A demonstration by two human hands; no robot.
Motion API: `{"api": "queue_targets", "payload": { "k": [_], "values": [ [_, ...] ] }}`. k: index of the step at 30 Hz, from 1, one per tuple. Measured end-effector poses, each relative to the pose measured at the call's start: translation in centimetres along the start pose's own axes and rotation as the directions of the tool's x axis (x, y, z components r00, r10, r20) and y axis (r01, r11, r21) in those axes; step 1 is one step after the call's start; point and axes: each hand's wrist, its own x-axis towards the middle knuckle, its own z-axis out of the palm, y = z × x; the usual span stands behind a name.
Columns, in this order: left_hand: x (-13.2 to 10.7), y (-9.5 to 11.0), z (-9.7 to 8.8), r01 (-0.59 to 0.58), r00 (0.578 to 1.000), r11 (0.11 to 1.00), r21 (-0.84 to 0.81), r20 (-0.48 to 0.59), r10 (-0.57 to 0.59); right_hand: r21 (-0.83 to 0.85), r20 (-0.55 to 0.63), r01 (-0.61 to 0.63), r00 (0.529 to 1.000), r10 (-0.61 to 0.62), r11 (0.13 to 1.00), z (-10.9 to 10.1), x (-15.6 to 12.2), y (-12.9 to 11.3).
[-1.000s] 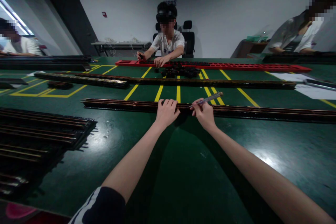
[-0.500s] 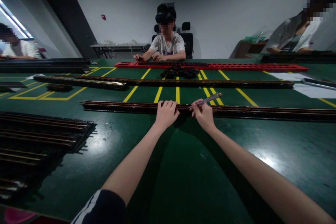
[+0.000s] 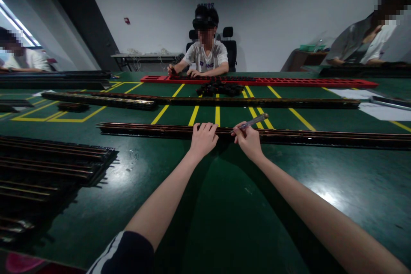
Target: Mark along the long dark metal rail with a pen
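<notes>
A long dark rail (image 3: 147,130) with copper-coloured strips along it lies across the green table in front of me. My left hand (image 3: 204,139) is closed over the rail, its fingers curled past the far edge and the thumb on the near side. Just to the right, my right hand (image 3: 247,139) pinches a slim, pen-like screwdriver (image 3: 252,122) with a see-through handle. The screwdriver leans, its butt end up to the right and its thin tip down at the rail between my hands. Whether the tip touches the rail is too small to tell.
More dark rails (image 3: 257,102) lie beyond mine, and a stack of them (image 3: 48,162) fills the left. Behind stand a small pile of black parts (image 3: 220,89) and a long red tray (image 3: 321,81). A person (image 3: 207,53) in a headset sits opposite; others work at both sides.
The screwdriver's butt end has shifted slightly to the left. My hands stay almost where they were on the rail. The person opposite has raised one hand a little.
</notes>
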Motion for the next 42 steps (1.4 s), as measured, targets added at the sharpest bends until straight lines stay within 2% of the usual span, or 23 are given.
{"api": "queue_targets", "payload": {
  "k": [28,37,42],
  "values": [
    [0.15,0.15,-0.47,0.015,1.0,0.999,0.033,-0.001,-0.015,0.0,0.006,0.011,1.0,-0.011,1.0,-0.01,0.04,-0.2],
    [0.24,0.14,-0.64,0.024,0.999,1.0,0.002,0.03,-0.024,0.018,-0.081,-0.019,0.997,0.021,1.0,-0.11,-0.02,0.05],
    [0.23,-0.01,-0.5,0.007,0.999,1.0,-0.022,0.037,-0.007,0.016,-0.011,0.001,1.0,-0.001,1.0,-0.24,0.2,0.4]
  ]
}}
